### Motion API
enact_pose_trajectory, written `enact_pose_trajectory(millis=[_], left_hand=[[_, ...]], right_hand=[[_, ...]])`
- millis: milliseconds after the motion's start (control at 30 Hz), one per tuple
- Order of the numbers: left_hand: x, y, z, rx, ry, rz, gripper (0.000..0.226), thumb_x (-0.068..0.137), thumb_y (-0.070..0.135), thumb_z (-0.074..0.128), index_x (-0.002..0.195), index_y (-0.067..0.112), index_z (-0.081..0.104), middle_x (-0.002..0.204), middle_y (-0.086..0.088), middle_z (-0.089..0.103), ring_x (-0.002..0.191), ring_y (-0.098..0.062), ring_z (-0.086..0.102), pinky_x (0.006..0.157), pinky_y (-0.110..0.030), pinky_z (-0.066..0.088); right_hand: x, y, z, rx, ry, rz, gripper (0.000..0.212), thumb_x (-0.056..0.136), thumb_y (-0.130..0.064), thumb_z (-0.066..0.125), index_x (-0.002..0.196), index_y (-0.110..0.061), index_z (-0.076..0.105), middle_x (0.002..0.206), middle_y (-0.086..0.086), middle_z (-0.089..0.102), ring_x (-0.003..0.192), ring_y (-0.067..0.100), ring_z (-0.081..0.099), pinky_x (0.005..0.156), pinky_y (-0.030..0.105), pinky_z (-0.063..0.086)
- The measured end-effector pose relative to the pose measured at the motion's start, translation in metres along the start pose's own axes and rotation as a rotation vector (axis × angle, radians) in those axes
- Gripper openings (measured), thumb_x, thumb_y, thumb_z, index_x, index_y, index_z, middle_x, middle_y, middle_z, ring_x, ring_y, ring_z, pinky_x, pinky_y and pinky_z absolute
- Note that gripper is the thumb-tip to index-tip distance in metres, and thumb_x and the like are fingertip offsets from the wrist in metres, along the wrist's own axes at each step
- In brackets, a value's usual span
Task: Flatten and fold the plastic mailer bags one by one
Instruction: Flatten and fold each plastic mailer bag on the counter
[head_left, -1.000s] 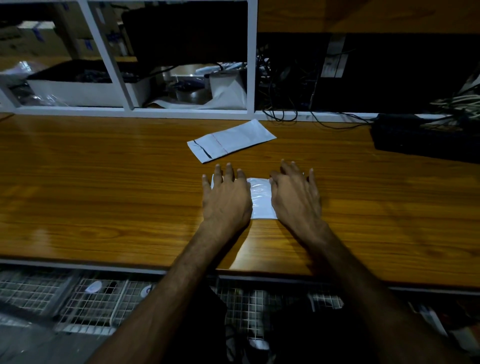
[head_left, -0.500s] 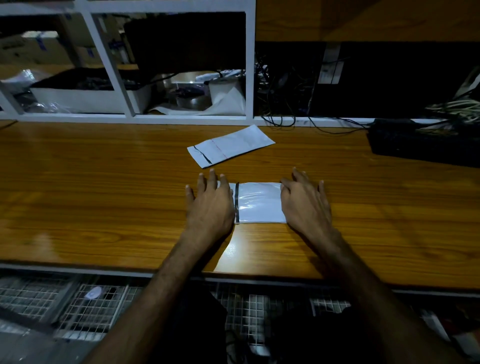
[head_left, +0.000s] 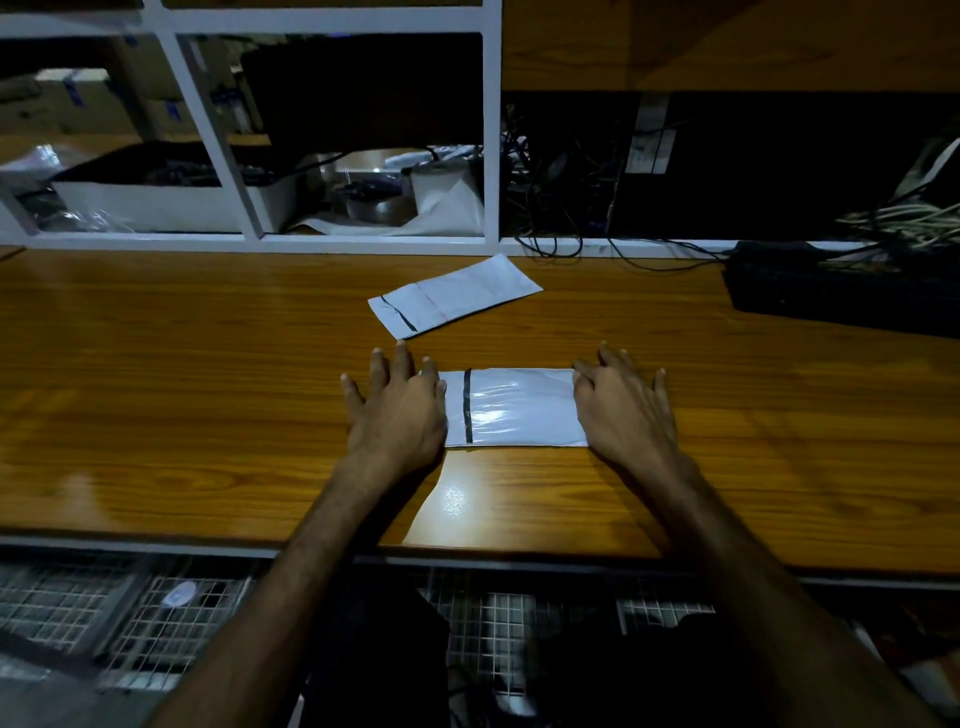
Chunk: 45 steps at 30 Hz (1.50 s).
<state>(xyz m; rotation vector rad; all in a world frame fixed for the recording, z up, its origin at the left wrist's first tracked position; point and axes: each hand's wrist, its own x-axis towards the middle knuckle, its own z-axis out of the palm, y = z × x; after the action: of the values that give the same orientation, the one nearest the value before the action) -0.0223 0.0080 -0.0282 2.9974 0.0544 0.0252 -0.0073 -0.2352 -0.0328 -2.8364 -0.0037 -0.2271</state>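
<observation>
Wooden table (head_left: 156, 405), white shelving (head_left: 491, 156) (tangled cables (head_left: 550, 228)), black box (head_left: 841, 291)

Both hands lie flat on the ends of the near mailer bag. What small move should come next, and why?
Probably fold it: the left hand lifts its end, beside the black strip, over toward the right hand. The near mailer bag already looks flat on the wooden table.

The near mailer bag (head_left: 514, 408) is glossy white with one black stripe near its left end; the far mailer bag (head_left: 454, 296) is white with a black stripe and a faint red line; the tabletop (head_left: 182, 405) is orange-brown wood grain; the shelf frame (head_left: 491, 140) is white.
</observation>
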Motion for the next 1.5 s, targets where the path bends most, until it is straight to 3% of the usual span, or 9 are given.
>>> enact_pose_trajectory(millis=[333, 533, 833, 967, 1067, 1133, 1233, 1333, 1500], left_hand=[[-0.003, -0.013, -0.001, -0.044, 0.008, -0.035, 0.054, 0.112, 0.041, 0.022, 0.164, 0.025, 0.019, 0.174, -0.01, -0.004, 0.159, -0.037, -0.011, 0.121, -0.07, -0.003], [-0.007, -0.015, 0.0, -0.094, 0.078, -0.037, 0.05, 0.113, 0.037, 0.028, 0.16, 0.021, 0.031, 0.174, -0.011, 0.003, 0.159, -0.036, -0.004, 0.123, -0.068, 0.001], [-0.03, -0.007, -0.001, -0.185, 0.37, -0.031, 0.037, 0.108, 0.028, 0.046, 0.138, 0.015, 0.062, 0.161, -0.014, 0.042, 0.154, -0.036, 0.028, 0.124, -0.059, 0.02], [-0.039, 0.025, 0.0, -0.198, 0.33, 0.153, 0.042, 0.109, 0.029, 0.043, 0.147, 0.017, 0.056, 0.164, -0.008, 0.038, 0.157, -0.028, 0.021, 0.127, -0.049, 0.015], [-0.036, 0.046, 0.004, -0.21, 0.282, 0.316, 0.037, 0.108, 0.022, 0.044, 0.141, 0.014, 0.058, 0.161, -0.01, 0.042, 0.157, -0.027, 0.02, 0.124, -0.044, 0.027], [-0.033, 0.054, 0.008, -0.223, 0.231, 0.365, 0.044, 0.105, 0.017, 0.045, 0.148, 0.013, 0.05, 0.161, -0.011, 0.041, 0.157, -0.028, 0.02, 0.124, -0.042, 0.026], [-0.032, 0.057, 0.016, -0.166, 0.163, 0.365, 0.056, 0.107, 0.027, 0.036, 0.161, 0.012, 0.031, 0.168, -0.012, 0.029, 0.158, -0.029, 0.018, 0.128, -0.04, 0.013], [-0.033, 0.055, 0.021, -0.069, 0.152, 0.359, 0.07, 0.102, 0.043, 0.008, 0.163, 0.012, 0.023, 0.17, -0.012, 0.024, 0.159, -0.029, 0.016, 0.128, -0.045, 0.012], [-0.032, 0.056, 0.023, 0.023, 0.109, 0.294, 0.073, 0.101, 0.046, 0.0, 0.166, 0.016, 0.014, 0.173, -0.008, 0.011, 0.16, -0.029, 0.002, 0.128, -0.049, 0.004]], right_hand=[[-0.003, 0.01, -0.003, -0.034, 0.009, 0.02, 0.045, 0.112, -0.036, 0.03, 0.151, -0.025, 0.05, 0.168, 0.01, 0.028, 0.157, 0.03, 0.019, 0.123, 0.065, 0.005], [-0.009, 0.022, -0.007, -0.079, 0.02, 0.032, 0.043, 0.11, -0.035, 0.034, 0.148, -0.025, 0.052, 0.165, 0.01, 0.034, 0.155, 0.031, 0.025, 0.122, 0.068, 0.011], [-0.03, 0.019, -0.014, 0.019, 0.258, 0.024, 0.029, 0.106, -0.024, 0.051, 0.123, -0.014, 0.072, 0.143, 0.009, 0.061, 0.134, 0.022, 0.055, 0.125, 0.055, 0.021], [-0.039, -0.008, -0.011, 0.079, 0.233, -0.168, 0.034, 0.108, -0.023, 0.046, 0.135, -0.015, 0.065, 0.148, 0.006, 0.058, 0.14, 0.022, 0.049, 0.125, 0.049, 0.025], [-0.042, -0.032, -0.003, 0.012, 0.142, -0.334, 0.042, 0.11, -0.026, 0.039, 0.148, -0.016, 0.053, 0.157, 0.006, 0.047, 0.148, 0.022, 0.039, 0.125, 0.047, 0.025], [-0.043, -0.038, 0.008, -0.054, 0.104, -0.406, 0.046, 0.108, -0.025, 0.039, 0.152, -0.015, 0.046, 0.162, 0.008, 0.041, 0.152, 0.024, 0.034, 0.125, 0.048, 0.025], [-0.043, -0.038, 0.017, -0.067, 0.078, -0.399, 0.056, 0.104, -0.028, 0.028, 0.156, -0.013, 0.04, 0.164, 0.009, 0.037, 0.153, 0.025, 0.031, 0.125, 0.048, 0.022], [-0.043, -0.037, 0.016, -0.116, 0.039, -0.404, 0.071, 0.098, -0.037, 0.01, 0.16, -0.013, 0.032, 0.167, 0.008, 0.031, 0.156, 0.023, 0.025, 0.127, 0.048, 0.017], [-0.044, -0.039, 0.012, -0.184, -0.011, -0.381, 0.08, 0.093, -0.042, -0.004, 0.163, -0.016, 0.025, 0.171, 0.006, 0.021, 0.158, 0.023, 0.018, 0.127, 0.051, 0.016]])
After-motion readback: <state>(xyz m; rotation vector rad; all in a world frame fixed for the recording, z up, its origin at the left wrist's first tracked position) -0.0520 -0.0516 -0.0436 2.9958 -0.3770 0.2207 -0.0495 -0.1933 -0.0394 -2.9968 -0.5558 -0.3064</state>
